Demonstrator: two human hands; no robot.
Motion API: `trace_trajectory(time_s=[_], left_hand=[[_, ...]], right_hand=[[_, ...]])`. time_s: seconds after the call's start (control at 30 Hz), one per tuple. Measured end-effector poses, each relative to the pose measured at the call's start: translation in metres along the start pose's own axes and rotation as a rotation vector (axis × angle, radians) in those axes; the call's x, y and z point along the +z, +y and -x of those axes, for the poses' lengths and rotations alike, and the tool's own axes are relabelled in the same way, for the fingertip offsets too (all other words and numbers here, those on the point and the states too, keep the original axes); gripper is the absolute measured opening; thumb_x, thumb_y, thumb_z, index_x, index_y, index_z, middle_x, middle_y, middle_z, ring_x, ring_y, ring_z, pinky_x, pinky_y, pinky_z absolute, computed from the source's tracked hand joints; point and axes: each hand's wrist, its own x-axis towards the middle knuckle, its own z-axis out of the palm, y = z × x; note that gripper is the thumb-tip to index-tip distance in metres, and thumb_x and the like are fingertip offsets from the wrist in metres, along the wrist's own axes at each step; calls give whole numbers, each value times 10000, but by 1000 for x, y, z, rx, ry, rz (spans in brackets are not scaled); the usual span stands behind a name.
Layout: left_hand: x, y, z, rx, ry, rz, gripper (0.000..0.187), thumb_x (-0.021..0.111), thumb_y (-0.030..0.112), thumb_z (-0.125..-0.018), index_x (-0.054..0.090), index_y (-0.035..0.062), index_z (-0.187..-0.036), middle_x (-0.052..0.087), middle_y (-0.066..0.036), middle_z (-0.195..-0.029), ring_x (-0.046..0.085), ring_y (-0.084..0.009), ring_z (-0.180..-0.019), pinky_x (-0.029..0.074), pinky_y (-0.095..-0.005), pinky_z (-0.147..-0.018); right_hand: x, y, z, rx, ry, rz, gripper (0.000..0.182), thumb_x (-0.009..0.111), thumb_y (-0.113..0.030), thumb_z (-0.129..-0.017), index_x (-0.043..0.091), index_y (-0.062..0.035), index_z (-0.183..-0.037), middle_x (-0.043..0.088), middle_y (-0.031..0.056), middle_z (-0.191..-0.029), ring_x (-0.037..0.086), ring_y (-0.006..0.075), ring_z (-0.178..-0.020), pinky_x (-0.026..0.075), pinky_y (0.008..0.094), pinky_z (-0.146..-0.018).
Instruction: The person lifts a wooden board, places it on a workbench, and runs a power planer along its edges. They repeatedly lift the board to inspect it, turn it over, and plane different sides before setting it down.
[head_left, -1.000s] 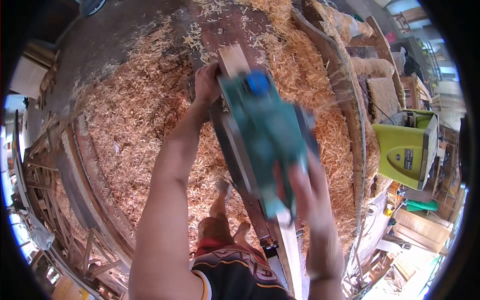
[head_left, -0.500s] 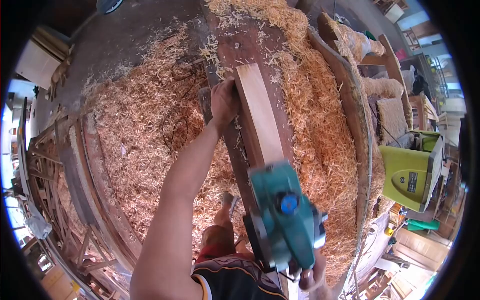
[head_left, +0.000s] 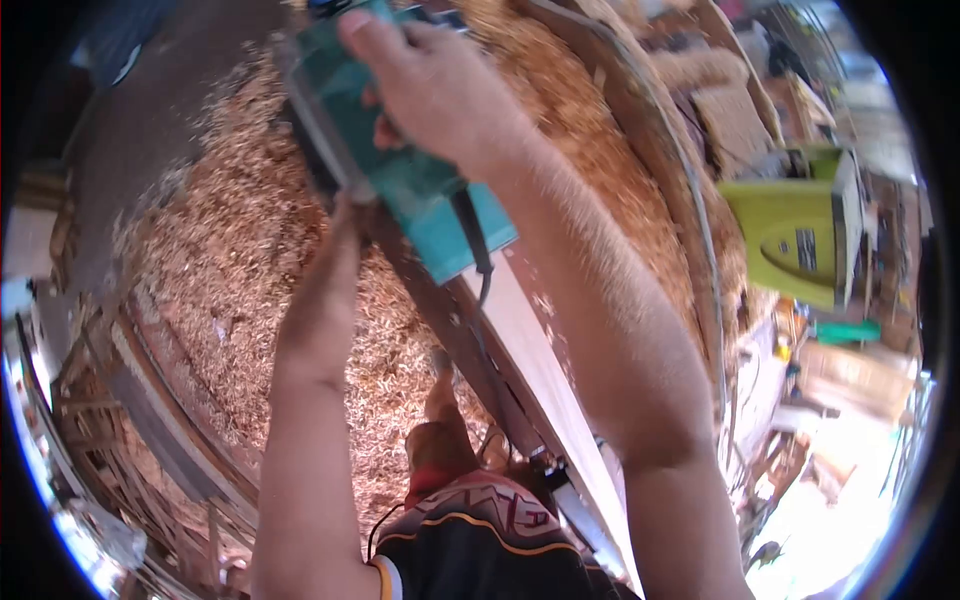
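Note:
A teal electric planer sits over the far part of a long pale board, its cord hanging from the rear. My right hand is wrapped around the planer's handle, and that forearm crosses above the board. Close to the planer's left side is my left hand; only the wrist area shows and its fingers are hidden behind the tool. Beneath the board runs a dark brown wooden bench. The board's far end is covered by the planer and my right hand.
Wood shavings cover the floor at left and heap up right of the bench. A curved timber edge borders the right heap. Beyond it stands a yellow-green machine housing. Stacked wood scraps lie at lower left.
The planer and my right hand have travelled forward along the board, from near my body to its far part. My left hand, earlier on the board's far left side, is now mostly hidden.

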Motion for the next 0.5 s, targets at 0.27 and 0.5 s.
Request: trace_trajectory(time_s=[0.27,0.5], left_hand=[[7,-19,-17,66,-1,91,322,620,157,-927,603,28,-1221,701,-168,-1113,682,-315,-994,514,-374,-894],[-18,-38,-17,-352,-65,58,457,501,362,-1011,573,27,-1312,644,-215,-1244,616,-370,-1158,477,-435,-965]], right_hand=[[-87,69,350,163,-64,-45,693,610,-555,-922,541,23,-1299,631,167,-994,619,249,-879,489,370,-801],[-130,124,746,792,265,-466,807,906,-490,-567,659,70,-1091,695,97,-839,667,179,-741,517,295,-644]])
